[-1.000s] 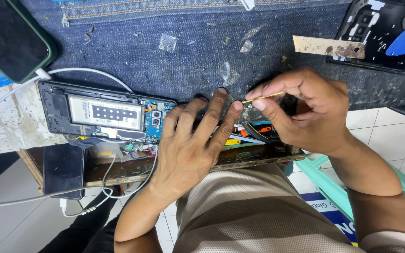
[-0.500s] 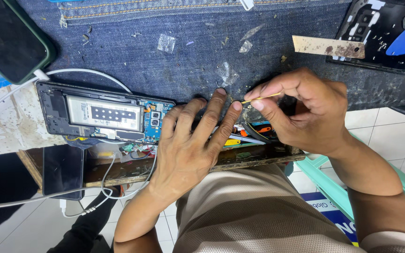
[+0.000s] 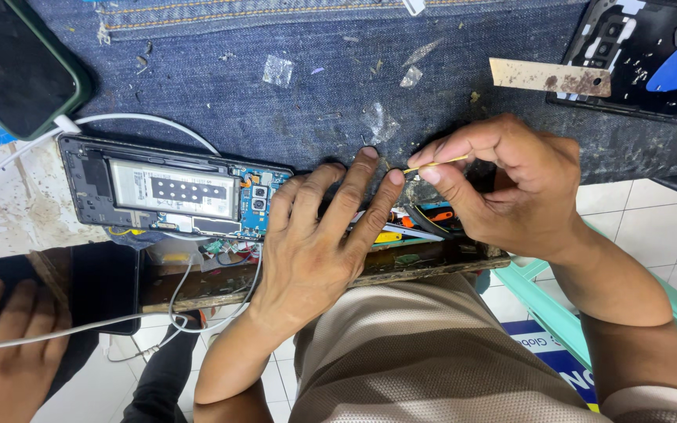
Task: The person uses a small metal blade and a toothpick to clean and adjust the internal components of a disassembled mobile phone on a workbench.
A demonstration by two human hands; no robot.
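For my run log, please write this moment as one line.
left hand: flat on open phone | right hand: pinching thin stick | surface: denim cloth

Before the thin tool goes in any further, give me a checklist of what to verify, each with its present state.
1. Right hand pinches the thin yellow tool firmly: ok.
2. Left hand lies flat, bracing the work: ok.
3. Tool tip visible at the contact point: cannot tell, fingers hide it.
4. Opened phone lies apart from the tool: ok.
5. White cable stays off the working spot: ok.
6. Another person's hand keeps away: ok.

Thin yellow-handled tool, lying near level, tip at a small dark part, on denim
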